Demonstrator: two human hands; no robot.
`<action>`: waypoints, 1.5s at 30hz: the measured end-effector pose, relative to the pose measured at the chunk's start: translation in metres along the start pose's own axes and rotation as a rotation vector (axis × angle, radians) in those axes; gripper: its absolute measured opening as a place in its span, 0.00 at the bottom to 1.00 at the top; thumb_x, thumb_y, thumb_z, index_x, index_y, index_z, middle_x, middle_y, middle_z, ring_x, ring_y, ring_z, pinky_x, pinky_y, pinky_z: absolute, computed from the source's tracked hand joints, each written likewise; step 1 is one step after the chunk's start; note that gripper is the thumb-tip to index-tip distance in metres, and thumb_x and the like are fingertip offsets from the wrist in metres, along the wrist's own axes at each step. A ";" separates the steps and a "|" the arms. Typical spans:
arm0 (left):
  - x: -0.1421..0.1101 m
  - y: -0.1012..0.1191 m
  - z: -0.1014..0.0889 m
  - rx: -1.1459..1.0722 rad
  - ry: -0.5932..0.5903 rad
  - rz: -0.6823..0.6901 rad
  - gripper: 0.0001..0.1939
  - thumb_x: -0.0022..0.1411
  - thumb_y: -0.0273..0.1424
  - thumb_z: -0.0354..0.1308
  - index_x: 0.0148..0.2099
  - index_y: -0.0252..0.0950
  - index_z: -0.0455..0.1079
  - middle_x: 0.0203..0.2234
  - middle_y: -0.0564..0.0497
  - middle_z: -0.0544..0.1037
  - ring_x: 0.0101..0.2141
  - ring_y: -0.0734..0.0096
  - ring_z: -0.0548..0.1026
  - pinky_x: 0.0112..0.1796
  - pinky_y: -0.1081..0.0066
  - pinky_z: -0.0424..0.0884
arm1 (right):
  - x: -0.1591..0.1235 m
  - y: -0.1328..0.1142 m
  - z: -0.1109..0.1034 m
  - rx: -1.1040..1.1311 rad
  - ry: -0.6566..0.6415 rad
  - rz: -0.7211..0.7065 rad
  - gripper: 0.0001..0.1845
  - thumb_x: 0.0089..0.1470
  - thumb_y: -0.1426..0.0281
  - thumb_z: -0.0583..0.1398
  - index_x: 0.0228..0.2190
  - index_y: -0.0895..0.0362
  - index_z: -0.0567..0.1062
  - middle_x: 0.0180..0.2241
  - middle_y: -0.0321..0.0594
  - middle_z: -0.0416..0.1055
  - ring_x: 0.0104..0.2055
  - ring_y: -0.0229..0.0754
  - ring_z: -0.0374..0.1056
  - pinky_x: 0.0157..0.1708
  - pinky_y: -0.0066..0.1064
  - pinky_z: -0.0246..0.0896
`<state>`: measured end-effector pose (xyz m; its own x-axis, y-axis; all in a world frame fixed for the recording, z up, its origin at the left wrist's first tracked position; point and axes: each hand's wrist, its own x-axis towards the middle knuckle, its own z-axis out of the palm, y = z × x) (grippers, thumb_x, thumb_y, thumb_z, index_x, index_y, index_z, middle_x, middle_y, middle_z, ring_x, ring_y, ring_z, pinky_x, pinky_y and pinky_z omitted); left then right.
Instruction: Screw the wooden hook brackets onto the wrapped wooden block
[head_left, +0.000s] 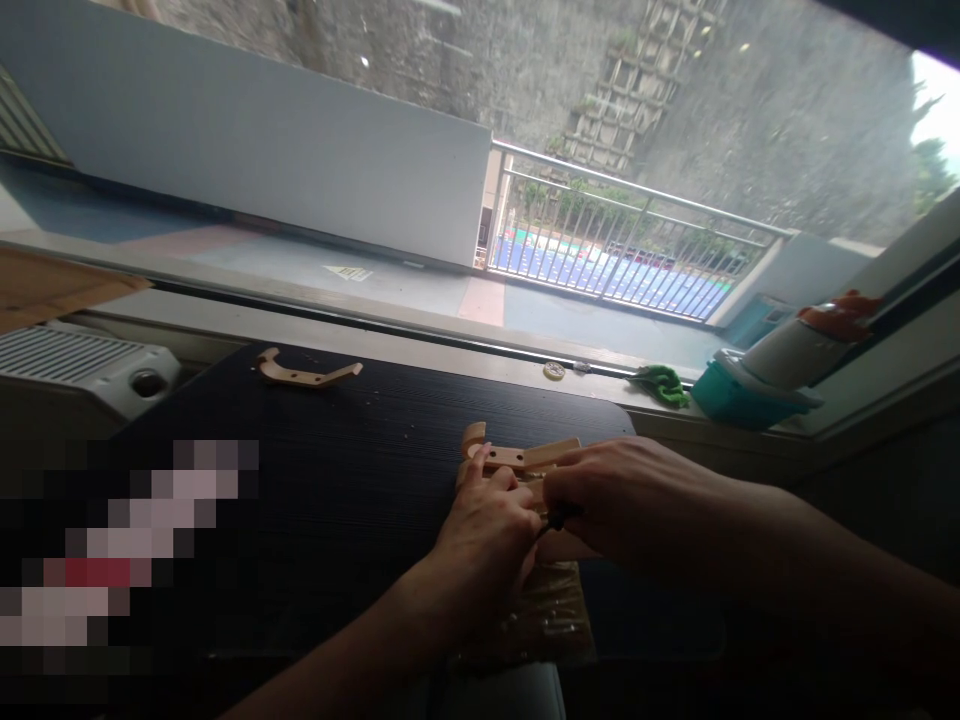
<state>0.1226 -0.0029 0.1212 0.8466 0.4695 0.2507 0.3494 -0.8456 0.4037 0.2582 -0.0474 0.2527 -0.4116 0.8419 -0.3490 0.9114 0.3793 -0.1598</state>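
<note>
A curved wooden hook piece [510, 457] with dark holes lies near the table's right edge. My left hand [487, 520] presses on it, the index finger at its curled end and the other fingers bent around the wood below. Close beside it, my right hand [611, 490] is closed in a pinch on a thin dark tool [556, 521], whose kind I cannot make out. Beneath my hands, a clear plastic bag [547, 615] hangs over the table's front edge. A second curved wooden hook piece [304, 379] rests farther back on the left.
The black table [330, 500] stands against a window sill. On the sill are a small round disc [553, 370], a green cloth [664, 384] and a teal container [739, 395]. A white radiator [90, 365] is at left. A pixelated patch covers the lower left.
</note>
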 end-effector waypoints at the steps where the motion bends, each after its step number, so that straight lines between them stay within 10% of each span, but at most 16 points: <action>1: 0.001 0.000 -0.001 -0.007 -0.012 -0.004 0.06 0.56 0.28 0.58 0.28 0.39 0.74 0.30 0.53 0.77 0.40 0.60 0.69 0.58 0.40 0.42 | 0.002 -0.001 0.000 0.001 -0.004 -0.007 0.09 0.54 0.79 0.56 0.28 0.58 0.75 0.32 0.38 0.75 0.34 0.39 0.70 0.30 0.28 0.52; 45: -0.001 0.001 -0.002 -0.012 -0.027 -0.023 0.06 0.58 0.30 0.58 0.31 0.40 0.76 0.30 0.53 0.77 0.41 0.62 0.69 0.59 0.44 0.40 | 0.001 -0.004 0.004 -0.141 0.006 0.151 0.06 0.54 0.71 0.59 0.27 0.55 0.74 0.27 0.35 0.75 0.28 0.39 0.70 0.23 0.29 0.43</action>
<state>0.1215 -0.0032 0.1233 0.8488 0.4819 0.2176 0.3643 -0.8313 0.4197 0.2545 -0.0500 0.2494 -0.2707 0.8953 -0.3537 0.9542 0.2982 0.0248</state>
